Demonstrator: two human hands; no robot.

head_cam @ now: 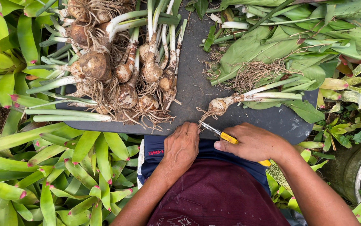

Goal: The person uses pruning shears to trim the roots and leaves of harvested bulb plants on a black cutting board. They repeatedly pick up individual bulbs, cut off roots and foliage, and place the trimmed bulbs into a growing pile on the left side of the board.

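Head view: right hand (253,142) gripping yellow-handled scissors (220,134), blades pointing at left hand (182,146). Left hand curled at dark board (193,83) edge, contents hidden. Single bulb (219,105) with stalk just beyond scissors. Bulb pile (117,75) further left, leaf heap (281,46) right.

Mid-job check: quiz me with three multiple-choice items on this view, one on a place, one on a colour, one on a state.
1. Where does the lone bulb lie?
A. on the board
B. on the lap
C. in a pot

2. What colour are the snips' handles?
A. red
B. yellow
C. blue

3. How is the right hand?
A. flat and empty
B. gripping the snips
C. holding a leaf

A: it rests on the dark board, above the hands.
B: yellow shows at the fingers.
B: fingers wrap the handles.
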